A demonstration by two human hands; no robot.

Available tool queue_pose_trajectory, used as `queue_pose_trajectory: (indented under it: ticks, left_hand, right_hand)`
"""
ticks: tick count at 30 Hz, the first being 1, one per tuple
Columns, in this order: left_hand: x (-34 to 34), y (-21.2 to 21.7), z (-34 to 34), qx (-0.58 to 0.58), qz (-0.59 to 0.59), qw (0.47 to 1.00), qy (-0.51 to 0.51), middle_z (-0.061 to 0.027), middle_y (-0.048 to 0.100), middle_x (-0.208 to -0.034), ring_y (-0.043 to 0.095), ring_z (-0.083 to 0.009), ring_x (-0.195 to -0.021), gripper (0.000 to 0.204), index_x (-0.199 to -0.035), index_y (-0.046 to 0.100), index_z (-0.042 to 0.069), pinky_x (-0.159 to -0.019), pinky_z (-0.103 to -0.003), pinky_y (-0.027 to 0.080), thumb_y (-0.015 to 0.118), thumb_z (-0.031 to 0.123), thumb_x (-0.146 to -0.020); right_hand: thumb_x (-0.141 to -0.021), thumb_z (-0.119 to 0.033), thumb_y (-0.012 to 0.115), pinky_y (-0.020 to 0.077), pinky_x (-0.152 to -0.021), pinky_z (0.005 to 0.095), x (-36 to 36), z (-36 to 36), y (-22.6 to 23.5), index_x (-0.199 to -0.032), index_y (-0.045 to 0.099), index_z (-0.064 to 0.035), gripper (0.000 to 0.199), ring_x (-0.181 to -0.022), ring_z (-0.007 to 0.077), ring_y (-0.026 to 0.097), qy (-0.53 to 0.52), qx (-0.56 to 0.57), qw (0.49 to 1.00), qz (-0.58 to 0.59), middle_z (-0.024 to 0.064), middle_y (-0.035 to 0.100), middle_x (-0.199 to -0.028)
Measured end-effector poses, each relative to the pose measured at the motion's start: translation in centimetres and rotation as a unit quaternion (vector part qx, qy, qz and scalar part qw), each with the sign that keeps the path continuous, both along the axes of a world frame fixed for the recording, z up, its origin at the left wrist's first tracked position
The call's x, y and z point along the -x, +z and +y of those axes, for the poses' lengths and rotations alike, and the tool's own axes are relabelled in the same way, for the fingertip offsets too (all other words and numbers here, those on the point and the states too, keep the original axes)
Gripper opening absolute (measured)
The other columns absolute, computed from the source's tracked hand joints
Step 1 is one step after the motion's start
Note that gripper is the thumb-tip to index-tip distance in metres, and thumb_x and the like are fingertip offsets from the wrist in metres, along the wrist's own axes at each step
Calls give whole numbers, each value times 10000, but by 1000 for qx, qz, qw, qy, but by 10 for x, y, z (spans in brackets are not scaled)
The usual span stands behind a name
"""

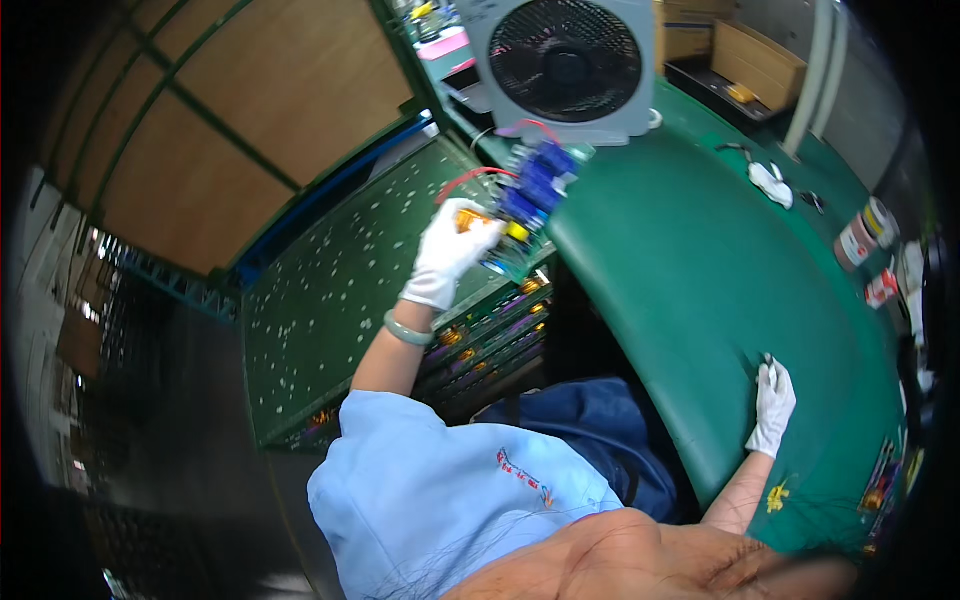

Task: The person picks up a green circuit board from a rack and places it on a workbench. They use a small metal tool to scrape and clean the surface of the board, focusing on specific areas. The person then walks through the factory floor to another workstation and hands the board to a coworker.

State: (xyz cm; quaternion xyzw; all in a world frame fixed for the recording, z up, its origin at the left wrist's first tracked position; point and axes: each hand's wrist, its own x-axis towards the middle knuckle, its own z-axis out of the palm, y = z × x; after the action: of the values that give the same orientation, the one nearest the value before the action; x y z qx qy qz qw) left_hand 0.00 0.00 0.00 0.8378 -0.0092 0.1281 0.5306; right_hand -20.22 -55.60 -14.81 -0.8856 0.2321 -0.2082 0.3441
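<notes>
My left hand (pixel 450 252), in a white glove, is closed on the near end of a circuit board (pixel 538 188) with blue blocks, a copper-yellow part and red wires. It holds the board above the corner of a green, white-speckled tray stack (pixel 350 270), left of the green table (pixel 660 260). The board is blurred. My right hand (pixel 772 405), gloved too, is low over the right part of the table. Its fingers are pinched together around something small and dark (pixel 767 358), too small to name.
A grey box fan (pixel 567 60) stands at the table's far end. Behind it to the right is an open cardboard box (pixel 757 65). A white cloth (pixel 770 185), a labelled can (pixel 862 238) and a red-and-white box (pixel 881 288) lie along the right edge. Yellow pieces (pixel 777 498) sit near my right forearm.
</notes>
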Motion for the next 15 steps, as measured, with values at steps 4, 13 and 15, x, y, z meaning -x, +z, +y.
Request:
queue_pose_trajectory:
  ticks: [4, 13, 15]
  left_hand:
    - [-23, -20, 114, -95, 48, 971, 215, -113, 704, -924, 684, -226, -817, 525, -1060, 633, 69, -726, -355, 541, 823, 433, -733]
    - [-90, -108, 239, -288, 79, 886, 355, -268, 637, -1134, 638, -441, -1021, 663, -1177, 615, 53, -882, -486, 522, 732, 549, -754]
    - [-119, -105, 238, -296, 90, 888, 340, -261, 642, -1118, 647, -428, -1013, 673, -1202, 608, 62, -871, -491, 531, 715, 561, -764]
  right_hand:
    - [-944, -217, 658, 532, -752, 292, -3, -11, -12, -1158, 694, -63, 265, -800, 149, 676, -14, 46, 999, -25, 69, 714, -985]
    - [-970, -228, 620, 476, -673, 268, -9, 1, -11, -1137, 704, -69, 245, -705, 91, 565, -50, 32, 998, -1, 11, 639, -801]
    - [-977, -230, 614, 472, -655, 263, -8, 0, -12, -1132, 705, -67, 243, -691, 86, 553, -58, 57, 996, 21, 4, 635, -800]
